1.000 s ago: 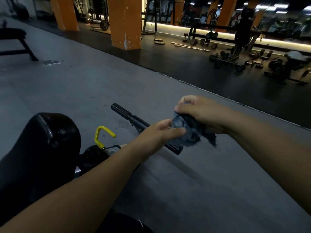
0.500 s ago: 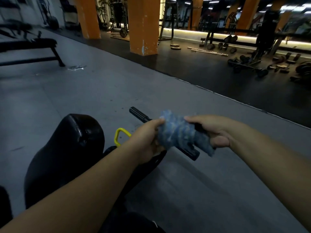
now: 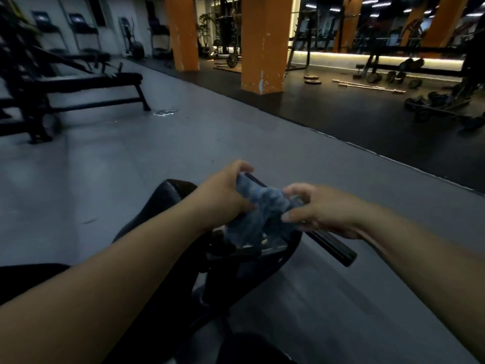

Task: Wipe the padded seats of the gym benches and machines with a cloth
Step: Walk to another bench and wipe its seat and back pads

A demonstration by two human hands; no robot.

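Observation:
A crumpled blue cloth [image 3: 258, 208] is bunched between both hands in the middle of the head view. My left hand [image 3: 223, 195] grips its left end and my right hand [image 3: 322, 210] pinches its right end. The cloth hangs over a black machine with a black padded seat [image 3: 162, 203] under my left forearm. A black handle bar [image 3: 333, 248] of the machine sticks out to the right below my right hand. A second black padded bench [image 3: 86, 81] stands at the far left on the grey floor.
Two orange pillars [image 3: 265, 46] stand beyond the grey floor strip. Weight plates, bars and dumbbells [image 3: 388, 80] lie on the dark mat at the right back. A wet patch [image 3: 164, 112] shines on the floor near the bench's foot.
The view has swung left, bringing the far bench into sight. Both hands with the cloth have moved over the machine, and the yellow handle is now hidden behind them.

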